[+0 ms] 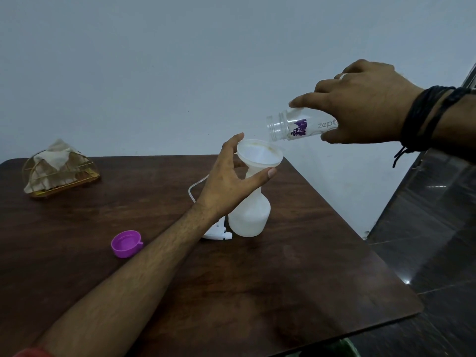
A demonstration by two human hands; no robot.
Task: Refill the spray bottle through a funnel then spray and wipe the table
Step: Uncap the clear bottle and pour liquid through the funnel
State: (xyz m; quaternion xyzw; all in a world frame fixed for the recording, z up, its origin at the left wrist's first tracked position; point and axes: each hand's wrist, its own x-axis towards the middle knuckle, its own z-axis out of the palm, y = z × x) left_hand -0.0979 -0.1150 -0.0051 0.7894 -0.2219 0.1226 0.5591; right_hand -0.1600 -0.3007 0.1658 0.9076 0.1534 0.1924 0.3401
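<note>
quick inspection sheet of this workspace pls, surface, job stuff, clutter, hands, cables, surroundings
surface: dark wooden table, no spill seen
job's things: white spray bottle upright with a white funnel in its neck; clear bottle tipped, mouth over the funnel; white spray head with its tube lying beside the spray bottle; cloth in a gold wire holder at far left
clutter: purple cap lying open side up
grippers: left hand steadies the funnel, finger and thumb on its rim; right hand grips the clear bottle
cables: nothing seen
surroundings: pale wall behind; dark tiled floor at right
</note>
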